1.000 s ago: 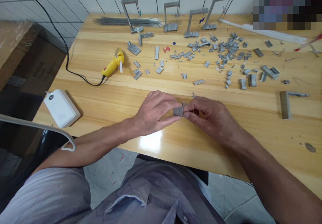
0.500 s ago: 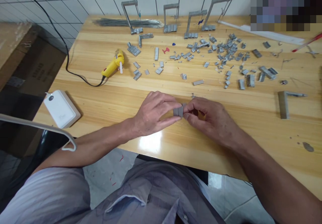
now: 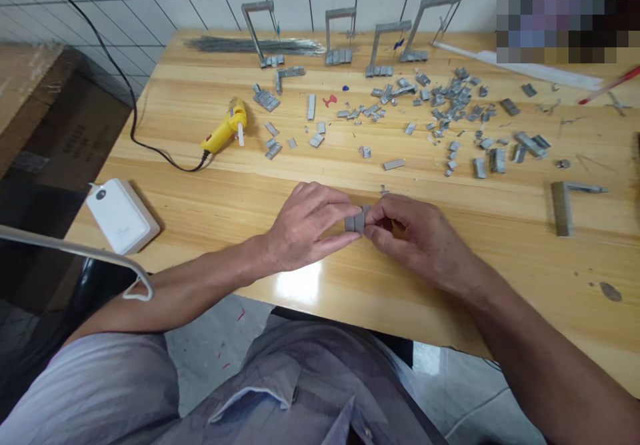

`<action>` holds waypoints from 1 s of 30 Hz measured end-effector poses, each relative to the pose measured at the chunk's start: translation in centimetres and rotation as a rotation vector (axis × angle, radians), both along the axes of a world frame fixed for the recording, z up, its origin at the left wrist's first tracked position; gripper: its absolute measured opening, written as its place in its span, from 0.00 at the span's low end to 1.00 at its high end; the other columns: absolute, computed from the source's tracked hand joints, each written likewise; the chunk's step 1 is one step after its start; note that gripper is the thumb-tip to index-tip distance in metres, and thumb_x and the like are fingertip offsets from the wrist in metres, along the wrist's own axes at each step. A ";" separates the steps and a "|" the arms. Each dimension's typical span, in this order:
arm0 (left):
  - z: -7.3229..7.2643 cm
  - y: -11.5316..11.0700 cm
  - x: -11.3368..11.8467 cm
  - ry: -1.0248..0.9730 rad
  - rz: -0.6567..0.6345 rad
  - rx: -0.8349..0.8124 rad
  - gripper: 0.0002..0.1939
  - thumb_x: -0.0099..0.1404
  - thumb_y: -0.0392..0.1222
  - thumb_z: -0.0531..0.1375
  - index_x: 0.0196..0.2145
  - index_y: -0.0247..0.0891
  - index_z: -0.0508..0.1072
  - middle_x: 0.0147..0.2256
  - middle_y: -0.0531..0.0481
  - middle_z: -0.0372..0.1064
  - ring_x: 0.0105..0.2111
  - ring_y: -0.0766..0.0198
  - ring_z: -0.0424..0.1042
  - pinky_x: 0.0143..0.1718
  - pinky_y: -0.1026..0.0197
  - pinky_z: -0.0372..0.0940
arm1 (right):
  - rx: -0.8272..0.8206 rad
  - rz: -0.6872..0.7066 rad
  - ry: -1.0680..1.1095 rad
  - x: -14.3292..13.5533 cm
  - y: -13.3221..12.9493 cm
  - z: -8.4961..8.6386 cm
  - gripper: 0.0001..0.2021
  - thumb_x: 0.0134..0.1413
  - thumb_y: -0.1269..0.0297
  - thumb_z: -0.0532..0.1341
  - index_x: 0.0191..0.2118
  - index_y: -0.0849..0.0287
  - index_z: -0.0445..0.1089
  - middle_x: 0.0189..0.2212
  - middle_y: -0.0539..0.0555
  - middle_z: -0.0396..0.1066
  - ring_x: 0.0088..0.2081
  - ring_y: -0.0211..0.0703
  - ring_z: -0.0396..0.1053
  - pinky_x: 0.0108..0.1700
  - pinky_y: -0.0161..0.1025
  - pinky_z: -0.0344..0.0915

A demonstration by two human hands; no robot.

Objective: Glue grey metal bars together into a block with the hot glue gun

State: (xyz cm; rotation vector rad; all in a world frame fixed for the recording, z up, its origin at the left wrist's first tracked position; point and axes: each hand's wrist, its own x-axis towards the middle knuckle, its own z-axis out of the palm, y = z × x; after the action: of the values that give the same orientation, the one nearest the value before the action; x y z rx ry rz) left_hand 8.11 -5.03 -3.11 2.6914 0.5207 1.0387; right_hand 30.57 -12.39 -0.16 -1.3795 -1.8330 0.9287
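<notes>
My left hand (image 3: 313, 226) pinches a small block of grey staple strips (image 3: 355, 220) between thumb and fingers, close over the near middle of the wooden table. At the block's right end, my right hand (image 3: 413, 235) grips it with thumb and forefinger. Seams run between the strips where they lie side by side. The fingertips cover both ends of the block. Just beyond my right hand lies a small grey scrap (image 3: 384, 190), and a single flat strip (image 3: 394, 164) rests farther off.
A yellow hot glue gun (image 3: 225, 128) lies left, its black cord trailing. Several grey frames, one here (image 3: 340, 35), stand along the back near a bundle of thin wires (image 3: 250, 45). Loose staple pieces (image 3: 455, 98) litter the right. A white box-shaped device (image 3: 123, 216) sits at the left edge.
</notes>
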 end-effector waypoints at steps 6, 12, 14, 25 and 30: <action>0.0 0.0 0.1 -0.043 -0.023 0.017 0.15 0.70 0.46 0.69 0.51 0.41 0.73 0.44 0.45 0.80 0.41 0.59 0.78 0.42 0.54 0.67 | -0.005 0.005 0.013 0.1 0.0 -0.2 0.06 0.61 0.71 0.61 0.33 0.56 0.73 0.28 0.48 0.72 0.28 0.36 0.63 0.33 0.37 0.60; -0.1 0.1 0.1 -0.073 -0.032 0.030 0.16 0.70 0.46 0.69 0.52 0.40 0.73 0.43 0.45 0.79 0.41 0.58 0.78 0.42 0.54 0.67 | -0.019 -0.007 -0.006 0.0 0.0 0.0 0.06 0.59 0.71 0.61 0.32 0.56 0.73 0.28 0.48 0.72 0.28 0.37 0.64 0.33 0.38 0.60; -0.1 0.1 0.1 -0.050 -0.027 0.034 0.15 0.71 0.47 0.68 0.51 0.41 0.73 0.44 0.46 0.79 0.41 0.59 0.78 0.42 0.54 0.67 | -0.009 -0.010 -0.006 0.0 0.0 -0.1 0.05 0.58 0.71 0.61 0.32 0.56 0.72 0.27 0.48 0.71 0.28 0.37 0.64 0.33 0.38 0.60; 0.1 0.0 0.1 -0.041 -0.016 0.088 0.16 0.70 0.46 0.69 0.51 0.41 0.72 0.43 0.46 0.80 0.39 0.59 0.78 0.40 0.54 0.66 | 0.020 -0.063 0.002 -0.7 -0.3 -0.6 0.06 0.57 0.71 0.59 0.30 0.56 0.70 0.26 0.48 0.71 0.28 0.37 0.64 0.33 0.38 0.60; 0.1 0.0 0.1 -0.094 -0.014 0.011 0.18 0.69 0.45 0.70 0.52 0.40 0.73 0.44 0.45 0.80 0.41 0.58 0.79 0.42 0.54 0.67 | -0.057 -0.059 0.030 -0.4 -0.1 0.0 0.08 0.63 0.67 0.58 0.32 0.56 0.72 0.27 0.49 0.73 0.29 0.39 0.67 0.33 0.38 0.61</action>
State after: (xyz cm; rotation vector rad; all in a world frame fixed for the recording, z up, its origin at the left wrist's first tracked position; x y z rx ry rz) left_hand 8.25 -5.01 -3.04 2.6362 0.4794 1.1601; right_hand 30.18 -12.48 -0.20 -1.4385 -1.7460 0.9727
